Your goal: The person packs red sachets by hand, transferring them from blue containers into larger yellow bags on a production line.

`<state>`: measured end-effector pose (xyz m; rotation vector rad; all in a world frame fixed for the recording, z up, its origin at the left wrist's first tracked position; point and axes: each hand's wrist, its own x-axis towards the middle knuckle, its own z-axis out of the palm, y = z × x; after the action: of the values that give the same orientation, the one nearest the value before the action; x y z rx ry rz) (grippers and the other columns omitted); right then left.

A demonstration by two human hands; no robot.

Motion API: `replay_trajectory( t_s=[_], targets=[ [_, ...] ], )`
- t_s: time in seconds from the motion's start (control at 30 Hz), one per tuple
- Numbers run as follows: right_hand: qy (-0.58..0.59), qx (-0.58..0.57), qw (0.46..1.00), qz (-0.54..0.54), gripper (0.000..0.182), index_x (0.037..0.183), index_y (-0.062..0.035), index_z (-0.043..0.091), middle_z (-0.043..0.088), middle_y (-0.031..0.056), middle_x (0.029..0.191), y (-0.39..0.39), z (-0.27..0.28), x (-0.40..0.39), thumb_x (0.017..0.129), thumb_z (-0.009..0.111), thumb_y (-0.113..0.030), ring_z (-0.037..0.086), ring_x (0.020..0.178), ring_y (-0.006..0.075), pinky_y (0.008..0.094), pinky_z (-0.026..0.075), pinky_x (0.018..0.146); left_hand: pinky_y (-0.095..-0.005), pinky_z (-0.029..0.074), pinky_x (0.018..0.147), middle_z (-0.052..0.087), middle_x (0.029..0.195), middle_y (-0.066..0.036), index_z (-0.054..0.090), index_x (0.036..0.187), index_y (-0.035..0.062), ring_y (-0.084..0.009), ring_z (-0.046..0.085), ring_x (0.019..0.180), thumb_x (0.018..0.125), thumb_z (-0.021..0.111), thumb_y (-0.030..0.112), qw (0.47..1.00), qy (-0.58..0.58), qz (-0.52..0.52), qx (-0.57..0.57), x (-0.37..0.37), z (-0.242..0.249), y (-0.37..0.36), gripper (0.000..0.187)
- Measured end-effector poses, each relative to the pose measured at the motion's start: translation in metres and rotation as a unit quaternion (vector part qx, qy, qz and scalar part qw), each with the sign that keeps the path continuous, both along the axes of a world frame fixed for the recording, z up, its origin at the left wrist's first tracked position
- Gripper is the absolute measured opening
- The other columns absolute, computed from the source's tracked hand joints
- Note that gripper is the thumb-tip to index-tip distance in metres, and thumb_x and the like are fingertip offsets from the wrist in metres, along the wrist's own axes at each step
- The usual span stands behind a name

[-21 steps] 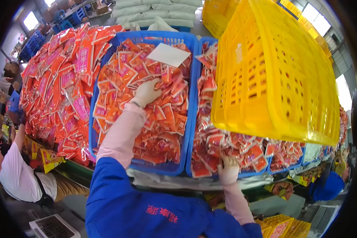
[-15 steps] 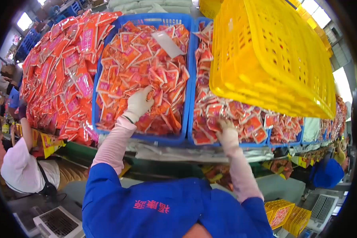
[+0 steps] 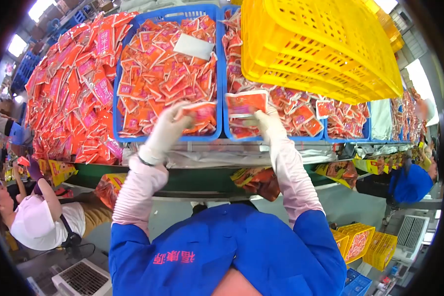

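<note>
— Orange packets [image 3: 168, 74] heaped in the blue crate [image 3: 219, 84], white slip [image 3: 194, 46] on top at the far end.

— Left hand [image 3: 166, 129]?

— Gloved, closed around a packet [image 3: 198, 111] above the crate's near rim.

— Right hand [image 3: 267, 122]?

— Gripping another packet [image 3: 246, 102], lifted over the neighbouring crate [image 3: 281, 138], just under the tilted yellow basket [image 3: 320, 44].
</note>
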<state>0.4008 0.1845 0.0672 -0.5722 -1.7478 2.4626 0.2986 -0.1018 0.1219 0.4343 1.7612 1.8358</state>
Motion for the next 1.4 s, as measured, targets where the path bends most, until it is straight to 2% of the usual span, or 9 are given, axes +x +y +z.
replay_trajectory(
  t_s=[0.17, 0.3, 0.4, 0.63, 0.77, 1.03, 1.13, 1.23, 1.4],
  targets=[
    [0.069, 0.364, 0.926, 0.073, 0.056, 0.133, -0.0095, 0.058, 0.069, 0.0017, 0.119, -0.078, 0.057, 0.07, 0.082, 0.083, -0.011, 0.064, 0.107, 0.0113, 0.0304, 0.05, 0.097, -0.0283, 0.046, 0.098, 0.055, 0.121, -0.005, 0.06, 0.125, -0.0063, -0.0122, 0.056, 0.111, 0.092, 0.06, -0.003, 0.995, 0.057, -0.004, 0.076, 0.094, -0.049, 0.048, 0.033],
    [0.037, 0.126, 0.99, -0.059, 0.025, 0.117, -0.0062, 0.064, 0.072, 0.0054, 0.106, -0.035, 0.058, 0.135, 0.093, 0.069, -0.01, 0.066, 0.098, 0.0141, 0.0297, 0.052, 0.087, -0.0333, 0.046, 0.101, 0.06, 0.127, -0.01, 0.057, 0.131, -0.0004, -0.0187, 0.059, 0.117, 0.088, 0.069, 0.001, 0.964, -0.111, -0.184, 0.159, 0.14, -0.019, 0.049, 0.045],
    [-0.022, 0.184, 0.981, -0.065, 0.012, 0.101, -0.0049, 0.061, 0.073, 0.0061, 0.098, -0.031, 0.067, 0.173, 0.09, 0.066, -0.004, 0.068, 0.089, 0.0166, 0.0314, 0.054, 0.079, -0.0438, 0.045, 0.101, 0.065, 0.113, -0.01, 0.065, 0.117, 0.0081, -0.03, 0.061, 0.112, 0.074, 0.084, 0.027, 0.86, 0.399, -0.318, -0.019, 0.156, -0.045, 0.039, 0.05],
    [-0.246, 0.628, 0.455, 0.582, 0.016, 0.093, -0.0096, 0.075, 0.074, 0.0144, 0.093, -0.111, 0.017, 0.127, 0.08, 0.073, -0.018, 0.074, 0.088, 0.0267, 0.0388, 0.057, 0.071, -0.0554, 0.041, 0.109, 0.06, 0.072, -0.005, 0.067, 0.083, 0.0118, -0.0229, 0.064, 0.081, 0.079, 0.063, 0.017, 0.725, 0.616, -0.269, -0.152, 0.164, -0.109, 0.0, 0.008],
    [-0.074, 0.742, 0.565, 0.354, 0.02, 0.097, -0.0121, 0.079, 0.077, 0.0075, 0.103, -0.135, -0.206, 0.141, 0.083, 0.07, -0.023, 0.073, 0.099, 0.0254, 0.0441, 0.057, 0.081, -0.056, 0.042, 0.108, 0.059, 0.071, -0.004, 0.063, 0.076, 0.0119, -0.0209, 0.064, 0.08, 0.077, 0.061, 0.014, 0.729, 0.618, -0.253, -0.149, 0.165, -0.098, -0.01, 0.003],
    [-0.147, 0.562, 0.518, 0.628, 0.027, 0.11, -0.0113, 0.072, 0.072, 0.015, 0.116, -0.156, -0.077, 0.099, 0.093, 0.059, -0.027, 0.07, 0.105, 0.0316, 0.0394, 0.056, 0.087, -0.0549, 0.044, 0.106, 0.06, 0.074, -0.002, 0.064, 0.078, 0.0134, -0.0212, 0.063, 0.08, 0.076, 0.063, 0.013, 0.769, 0.567, -0.184, -0.23, 0.15, -0.094, -0.054, 0.002],
    [0.068, 0.489, 0.736, 0.464, 0.043, 0.131, -0.0291, 0.064, 0.066, 0.0095, 0.13, -0.181, -0.326, 0.123, 0.096, 0.05, -0.05, 0.063, 0.116, 0.029, 0.0409, 0.046, 0.105, -0.055, 0.045, 0.104, 0.06, 0.072, -0.003, 0.064, 0.076, 0.0131, -0.0229, 0.064, 0.08, 0.075, 0.064, 0.014, 0.779, 0.548, -0.177, -0.248, 0.147, -0.086, -0.055, 0.001],
    [-0.119, 0.521, 0.564, 0.63, 0.045, 0.129, -0.0281, 0.064, 0.066, 0.0055, 0.13, -0.188, -0.2, 0.084, 0.092, 0.056, -0.052, 0.058, 0.124, 0.024, 0.0417, 0.044, 0.106, -0.0547, 0.043, 0.104, 0.063, 0.076, -0.002, 0.064, 0.076, 0.0139, -0.0224, 0.065, 0.083, 0.072, 0.069, 0.014, 0.745, 0.529, -0.233, -0.333, 0.143, -0.089, -0.069, 0.005],
    [0.051, 0.412, 0.819, 0.396, 0.028, 0.11, -0.008, 0.07, 0.071, 0.0166, 0.104, -0.062, 0.026, 0.031, 0.088, 0.061, -0.023, 0.069, 0.097, 0.0336, 0.0427, 0.054, 0.089, -0.0534, 0.037, 0.105, 0.067, 0.087, -0.007, 0.069, 0.087, 0.0106, -0.0278, 0.063, 0.091, 0.078, 0.075, 0.015, 0.816, 0.486, -0.067, -0.304, 0.071, -0.028, -0.016, 0.012]
  ],
)
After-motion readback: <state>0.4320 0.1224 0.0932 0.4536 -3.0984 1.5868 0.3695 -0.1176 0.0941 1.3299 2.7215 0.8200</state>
